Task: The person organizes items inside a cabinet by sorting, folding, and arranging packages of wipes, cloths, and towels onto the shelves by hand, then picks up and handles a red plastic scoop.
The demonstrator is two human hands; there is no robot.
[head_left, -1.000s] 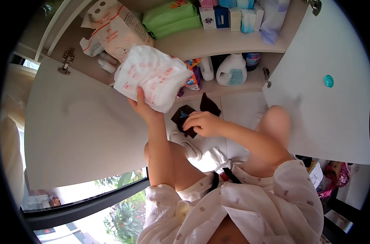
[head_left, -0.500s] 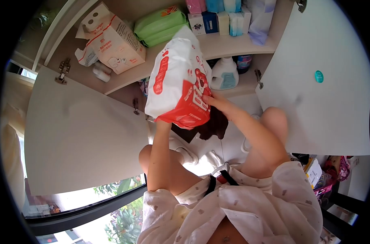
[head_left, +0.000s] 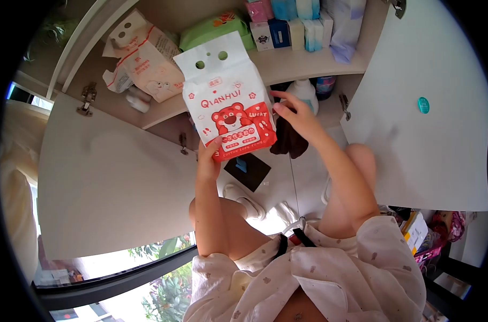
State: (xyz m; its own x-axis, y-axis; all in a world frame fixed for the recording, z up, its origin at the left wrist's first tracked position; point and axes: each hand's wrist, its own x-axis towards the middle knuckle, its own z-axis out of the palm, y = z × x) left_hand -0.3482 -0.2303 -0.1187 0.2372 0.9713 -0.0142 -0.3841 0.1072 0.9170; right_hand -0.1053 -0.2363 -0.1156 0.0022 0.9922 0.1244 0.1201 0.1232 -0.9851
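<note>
Your left hand point(head_left: 208, 161) pinches the pack point(head_left: 229, 104) by its bottom edge, upright before the shelf point(head_left: 287, 64). Your right hand point(head_left: 295, 115), fingers spread, touches its side and clutches a dark cloth point(head_left: 289, 140). That low grip could let the pack tip and fall.

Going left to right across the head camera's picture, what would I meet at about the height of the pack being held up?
Open left cupboard door → left hand → red-and-white bear-print pack → right hand → dark cloth → open right cupboard door, with its round teal sticker.
</note>
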